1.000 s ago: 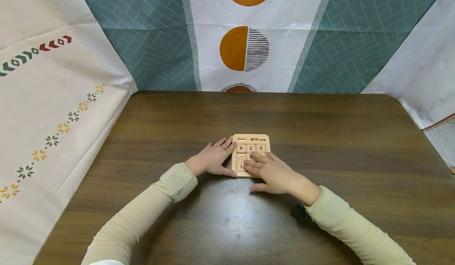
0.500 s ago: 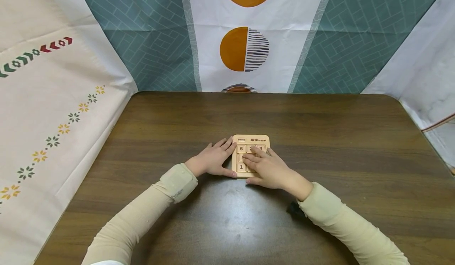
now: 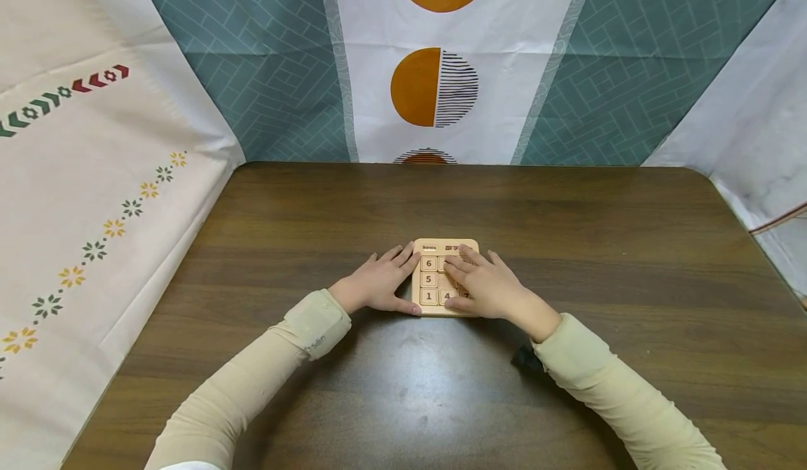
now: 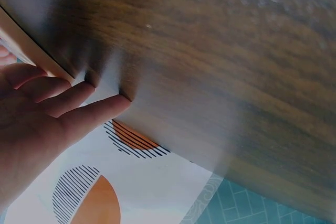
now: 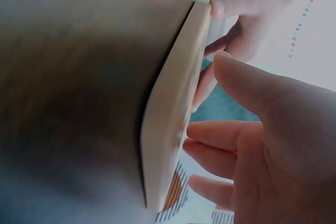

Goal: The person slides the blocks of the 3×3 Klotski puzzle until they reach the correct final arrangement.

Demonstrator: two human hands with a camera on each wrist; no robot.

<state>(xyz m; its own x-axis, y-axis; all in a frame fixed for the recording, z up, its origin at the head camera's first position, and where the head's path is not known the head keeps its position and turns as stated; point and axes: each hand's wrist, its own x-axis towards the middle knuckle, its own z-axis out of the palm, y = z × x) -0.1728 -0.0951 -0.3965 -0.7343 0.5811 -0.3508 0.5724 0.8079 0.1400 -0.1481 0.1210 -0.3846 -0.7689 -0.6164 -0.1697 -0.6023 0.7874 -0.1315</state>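
Note:
A wooden sliding number puzzle (image 3: 441, 242) lies flat on the brown table. Tiles 6, 5, 1 and 4 show in the head view, with part of a 7; a bare gap lies in the middle, beside the 5. My left hand (image 3: 381, 281) rests against the puzzle's left edge, thumb at the near corner and fingers spread. Over the right side of the tiles lies my right hand (image 3: 488, 286), fingers extended, hiding the upper right tiles. In the right wrist view its fingertips (image 5: 197, 129) touch or hover at the top face; which, I cannot tell.
The wooden table (image 3: 599, 246) stretches around the puzzle on all sides. A patterned curtain (image 3: 271, 92) hangs behind its far edge, and a pale cloth (image 3: 94, 197) with small flowers hangs on the left. A small dark item (image 3: 526, 358) sits under the right wrist.
My right hand has moved up and slightly right across the tiles. The 5 shifted from the middle column to the left column, leaving a gap in the centre. My left hand stays put.

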